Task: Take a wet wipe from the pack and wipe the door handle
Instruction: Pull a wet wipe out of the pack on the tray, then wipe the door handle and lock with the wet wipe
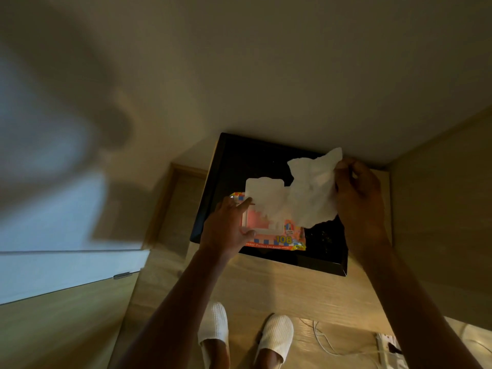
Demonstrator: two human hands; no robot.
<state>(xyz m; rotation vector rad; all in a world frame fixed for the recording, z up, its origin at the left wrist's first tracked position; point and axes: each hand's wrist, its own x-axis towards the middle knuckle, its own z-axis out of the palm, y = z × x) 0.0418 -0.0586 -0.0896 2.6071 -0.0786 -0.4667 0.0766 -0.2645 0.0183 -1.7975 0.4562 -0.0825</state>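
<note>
A pink and orange wet wipe pack (285,237) lies on a black table (314,262), its white lid (262,190) flipped up. My left hand (229,227) presses down on the pack's left end, fingers on the lid frame. My right hand (359,201) pinches the upper right corner of a crumpled white wet wipe (311,193), lifted above the pack. The wipe's lower left part still hangs over the pack's opening. No door handle shows clearly in view.
The black table stands against a pale wall. A door or panel edge with a small metal fitting (123,275) lies at the left. On the wooden floor are my white slippers (275,336), white cables and a power strip (388,347) at lower right.
</note>
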